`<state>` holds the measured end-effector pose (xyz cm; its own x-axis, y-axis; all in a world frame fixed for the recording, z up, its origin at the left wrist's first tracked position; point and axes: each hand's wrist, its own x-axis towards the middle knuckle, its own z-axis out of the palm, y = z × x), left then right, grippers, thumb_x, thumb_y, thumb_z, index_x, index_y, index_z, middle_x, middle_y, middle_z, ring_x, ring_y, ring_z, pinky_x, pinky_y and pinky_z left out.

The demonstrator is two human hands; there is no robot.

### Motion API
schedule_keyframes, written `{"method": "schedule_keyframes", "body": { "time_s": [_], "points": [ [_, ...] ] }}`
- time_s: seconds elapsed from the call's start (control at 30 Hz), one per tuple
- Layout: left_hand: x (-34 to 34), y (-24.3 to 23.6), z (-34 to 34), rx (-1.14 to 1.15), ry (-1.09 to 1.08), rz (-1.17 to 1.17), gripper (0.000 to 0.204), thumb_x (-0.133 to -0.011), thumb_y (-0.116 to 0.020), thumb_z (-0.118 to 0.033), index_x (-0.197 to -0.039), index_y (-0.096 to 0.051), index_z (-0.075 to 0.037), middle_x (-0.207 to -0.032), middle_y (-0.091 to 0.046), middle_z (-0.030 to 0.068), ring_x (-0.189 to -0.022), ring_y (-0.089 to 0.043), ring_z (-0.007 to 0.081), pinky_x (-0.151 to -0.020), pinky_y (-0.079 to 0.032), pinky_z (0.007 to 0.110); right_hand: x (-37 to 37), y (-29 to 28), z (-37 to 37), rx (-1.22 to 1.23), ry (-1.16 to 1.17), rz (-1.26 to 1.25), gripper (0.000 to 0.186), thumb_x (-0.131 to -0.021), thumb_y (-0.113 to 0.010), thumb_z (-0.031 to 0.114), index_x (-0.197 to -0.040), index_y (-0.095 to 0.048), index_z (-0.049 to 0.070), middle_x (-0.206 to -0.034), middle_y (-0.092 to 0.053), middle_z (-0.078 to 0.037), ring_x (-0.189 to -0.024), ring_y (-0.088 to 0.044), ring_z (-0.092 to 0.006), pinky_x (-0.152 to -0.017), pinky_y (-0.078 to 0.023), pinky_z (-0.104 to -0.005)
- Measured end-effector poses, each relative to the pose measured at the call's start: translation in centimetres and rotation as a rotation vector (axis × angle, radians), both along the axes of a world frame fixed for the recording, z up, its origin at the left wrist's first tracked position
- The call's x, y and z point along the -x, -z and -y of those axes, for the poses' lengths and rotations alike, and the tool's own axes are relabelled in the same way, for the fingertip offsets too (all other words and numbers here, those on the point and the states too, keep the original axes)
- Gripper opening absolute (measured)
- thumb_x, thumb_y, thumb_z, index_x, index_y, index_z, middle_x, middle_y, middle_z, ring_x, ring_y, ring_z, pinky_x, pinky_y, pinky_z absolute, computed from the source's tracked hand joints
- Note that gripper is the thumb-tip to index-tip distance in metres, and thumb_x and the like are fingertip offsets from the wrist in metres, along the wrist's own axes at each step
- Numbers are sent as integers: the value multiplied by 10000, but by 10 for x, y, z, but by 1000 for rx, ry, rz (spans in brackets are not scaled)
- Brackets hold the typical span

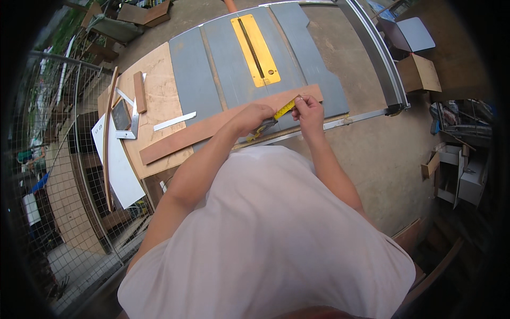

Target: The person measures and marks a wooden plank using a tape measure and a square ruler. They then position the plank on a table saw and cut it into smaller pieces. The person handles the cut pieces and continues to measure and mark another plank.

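A yellow tape measure (286,109) is stretched a short way between my two hands. My left hand (254,118) is closed around its dark case, fingers partly hidden behind the back of the hand. With my right hand (309,110) I pinch the free end of the yellow blade. Beneath both hands a long reddish-brown board (212,126) lies slantwise across the near edge of a grey saw table (186,69). The board's right end is just beyond my right hand. A yellow insert plate (265,66) with a dark slot is set in the table ahead.
On the plywood side surface (159,90) at left lie a metal square (134,119), a short wood block (139,91) and a white strip (175,121). A metal rail (366,115) runs along the table's near edge. Wire mesh fencing (79,159) stands at left, cartons (418,72) at right.
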<state>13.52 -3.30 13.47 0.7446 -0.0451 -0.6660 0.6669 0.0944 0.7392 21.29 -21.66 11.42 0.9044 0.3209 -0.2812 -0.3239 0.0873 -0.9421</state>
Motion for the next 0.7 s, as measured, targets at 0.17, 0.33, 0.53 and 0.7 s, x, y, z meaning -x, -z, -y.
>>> {"method": "schedule_keyframes", "body": {
  "time_s": [0.17,0.33,0.53,0.7],
  "points": [
    [0,5,5,-60,-38,41,228,-875,-551,-175,-952,-683,-6,-810,-616,52,-665,-561,168,-523,-478,346,0,4,-1,28,16,29,165,-957,-651,181,-925,-650,19,-711,-644,-26,-552,-556,-67,-498,-454,-228],
    [-3,11,6,-115,-19,161,247,-872,-557,-223,-894,-661,0,-804,-588,64,-712,-570,205,-562,-508,397,-7,14,5,96,0,-42,149,-954,-652,177,-913,-631,36,-722,-632,-24,-551,-540,-75,-469,-417,-228],
    [-16,-7,-5,-496,105,96,283,-827,-575,-208,-1023,-695,-43,-805,-624,65,-700,-575,164,-532,-466,332,-70,43,44,15,450,-240,150,-915,-623,195,-848,-623,61,-687,-588,-14,-503,-468,-79,-426,-369,-237],
    [-3,6,-46,-691,232,38,326,-818,-578,-206,-1055,-707,-23,-930,-708,135,-890,-665,253,-754,-516,371,-117,74,77,498,308,73,250,-864,-642,241,-864,-663,-7,-744,-628,-88,-604,-560,-182,-574,-453,-353]
  ]
}}
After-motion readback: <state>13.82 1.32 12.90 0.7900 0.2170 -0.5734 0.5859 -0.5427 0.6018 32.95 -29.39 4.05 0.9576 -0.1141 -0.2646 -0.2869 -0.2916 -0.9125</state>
